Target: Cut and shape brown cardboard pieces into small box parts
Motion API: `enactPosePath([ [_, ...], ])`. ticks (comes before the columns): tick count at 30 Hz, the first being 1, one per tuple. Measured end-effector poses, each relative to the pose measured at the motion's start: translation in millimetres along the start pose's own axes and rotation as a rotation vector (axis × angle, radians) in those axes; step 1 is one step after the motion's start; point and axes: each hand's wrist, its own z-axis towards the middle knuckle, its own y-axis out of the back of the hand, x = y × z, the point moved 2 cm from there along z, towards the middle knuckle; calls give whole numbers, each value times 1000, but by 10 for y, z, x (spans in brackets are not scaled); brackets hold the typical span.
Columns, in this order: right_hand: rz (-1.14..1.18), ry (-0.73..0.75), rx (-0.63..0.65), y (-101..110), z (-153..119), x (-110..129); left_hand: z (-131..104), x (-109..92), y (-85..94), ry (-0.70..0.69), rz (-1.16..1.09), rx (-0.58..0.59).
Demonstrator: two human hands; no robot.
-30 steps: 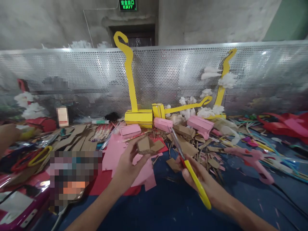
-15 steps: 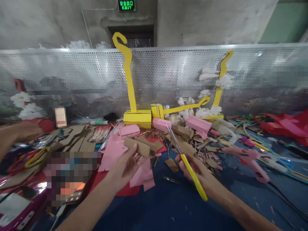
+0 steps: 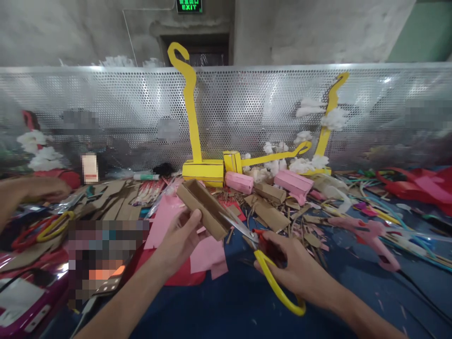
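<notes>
My left hand [image 3: 181, 238] is closed on a small open cardboard box [image 3: 208, 214], tilted with its hollow side showing, thumb on the near wall. In my right hand [image 3: 287, 261] are scissors [image 3: 275, 282] with yellow and red handles, fingers wrapped about the grips. The blades point left and meet the box's right end; whether they are cutting I cannot tell. Pink paper [image 3: 210, 256] and red paper [image 3: 187, 278] lie beneath my left hand. Cardboard scraps [image 3: 270, 212] are spread beyond the scissors.
Yellow hook-shaped pieces [image 3: 192, 117] stand by the perforated metal panel [image 3: 247, 103]. Pink boxes [image 3: 291, 181] sit before it. A pink glue gun [image 3: 370, 235] with a cord lies at right. At far left is another person's hand [image 3: 49, 188], near a red roll-shaped piece.
My left hand has turned the cardboard box so its hollow faces me. The scissors have swung left, bringing their blades to the box, and their handles are now spread.
</notes>
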Motion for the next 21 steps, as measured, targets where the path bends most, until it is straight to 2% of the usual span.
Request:
enactPosePath([
  [3,6,13,14,-9,-9,-11,-23,-26,-16,-15,38,35],
  [8,-25,50,-31,-7,-9,-54,-41,-45,-28,-27,52,85],
  [21,-87,46,-47,-10,4,-101,-57,-66,-51,-28,86,48],
])
